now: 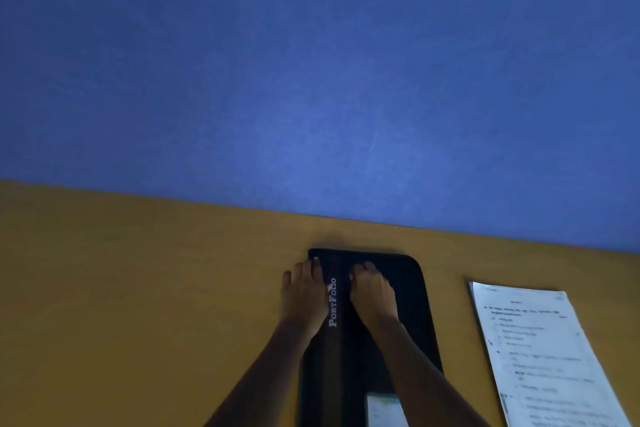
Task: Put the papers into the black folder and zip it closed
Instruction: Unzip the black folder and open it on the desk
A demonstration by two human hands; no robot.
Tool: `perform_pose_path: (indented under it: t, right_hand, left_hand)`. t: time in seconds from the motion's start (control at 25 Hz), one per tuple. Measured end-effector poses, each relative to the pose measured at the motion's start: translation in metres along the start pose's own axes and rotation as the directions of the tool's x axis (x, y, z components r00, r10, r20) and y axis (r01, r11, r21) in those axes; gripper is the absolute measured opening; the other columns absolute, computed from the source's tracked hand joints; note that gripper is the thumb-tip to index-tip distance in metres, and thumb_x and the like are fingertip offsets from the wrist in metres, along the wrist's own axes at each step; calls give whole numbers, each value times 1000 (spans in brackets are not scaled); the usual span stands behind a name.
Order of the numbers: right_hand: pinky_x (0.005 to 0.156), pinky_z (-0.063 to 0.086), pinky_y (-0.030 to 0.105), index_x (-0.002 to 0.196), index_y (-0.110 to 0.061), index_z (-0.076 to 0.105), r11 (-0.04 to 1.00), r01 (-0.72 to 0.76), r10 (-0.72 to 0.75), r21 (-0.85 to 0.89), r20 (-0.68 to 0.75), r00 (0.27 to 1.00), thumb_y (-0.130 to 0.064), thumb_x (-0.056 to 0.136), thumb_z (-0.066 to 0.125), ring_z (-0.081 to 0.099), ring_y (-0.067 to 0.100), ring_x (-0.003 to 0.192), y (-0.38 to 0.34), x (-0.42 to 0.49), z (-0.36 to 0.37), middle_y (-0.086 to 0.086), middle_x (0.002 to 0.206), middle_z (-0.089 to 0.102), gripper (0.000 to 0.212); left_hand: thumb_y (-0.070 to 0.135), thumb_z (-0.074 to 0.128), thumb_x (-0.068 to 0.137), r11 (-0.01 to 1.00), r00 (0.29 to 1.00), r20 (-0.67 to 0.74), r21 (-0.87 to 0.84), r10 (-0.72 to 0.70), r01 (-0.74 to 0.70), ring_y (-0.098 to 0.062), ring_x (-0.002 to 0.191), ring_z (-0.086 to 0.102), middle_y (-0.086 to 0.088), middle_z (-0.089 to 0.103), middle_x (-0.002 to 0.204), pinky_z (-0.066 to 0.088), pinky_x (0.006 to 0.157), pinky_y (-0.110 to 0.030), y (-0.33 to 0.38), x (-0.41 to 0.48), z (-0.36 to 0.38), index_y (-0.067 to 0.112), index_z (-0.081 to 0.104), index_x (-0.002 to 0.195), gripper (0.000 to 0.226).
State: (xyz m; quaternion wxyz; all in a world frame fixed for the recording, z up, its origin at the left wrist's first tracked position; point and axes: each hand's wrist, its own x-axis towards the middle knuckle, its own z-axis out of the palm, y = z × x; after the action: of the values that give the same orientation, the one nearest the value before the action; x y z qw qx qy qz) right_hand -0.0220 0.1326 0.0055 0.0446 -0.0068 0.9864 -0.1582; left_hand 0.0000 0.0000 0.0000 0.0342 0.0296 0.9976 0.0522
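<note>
While the black folder (408,305) lies lengthwise away, left hand (304,295) and right hand (372,291) rest flat.

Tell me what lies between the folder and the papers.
Nothing: in the head view, only bare table separates the folder from the papers on its right.

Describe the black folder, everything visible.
The black folder lies flat and closed on the wooden table, near the blue wall, its long side running away from the viewer. Its corners are rounded; pale letters reading "PortFolio" run along a lengthwise band. Both hands rest on it: left hand at its left edge, right hand near the middle. Papers lie apart, to its right.
</note>
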Motion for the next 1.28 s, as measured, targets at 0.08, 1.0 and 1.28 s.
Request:
perform_pose_path:
  t: [0.08, 1.0, 1.28]
  right_hand:
    - [67, 44, 35, 97, -6, 63, 990, -70, 66, 125, 35, 997, -15, 95, 47, 64, 35, 93, -4, 29, 3, 14, 108, 63, 18]
    - [82, 49, 37, 116, -4, 62, 943, -321, 211, 88, 588, 781, -17, 79, 69, 59, 33, 112, -49, 167, 22, 16, 120, 63, 39]
    - [76, 49, 36, 115, -4, 60, 903, -385, 216, 189, 575, 789, -17, 82, 64, 60, 34, 109, -30, 161, 15, 18, 120, 62, 36]
  left_hand:
    - [43, 40, 98, 998, 998, 12, -40, -56, 56, -25, 131, 37, -6, 39, 145, 32, 106, -40, -10, 21, 4, 11, 26, 149, 61]
    - [45, 70, 79, 916, 919, 357, -288, -168, 279, -19, 113, 58, 8, 66, 111, 29, 93, -40, -53, 115, 14, 36, 53, 119, 44]
    - [44, 70, 80, 933, 915, 380, -264, -133, 246, -22, 116, 56, 6, 64, 118, 29, 94, -43, -55, 122, 17, 37, 51, 121, 46]
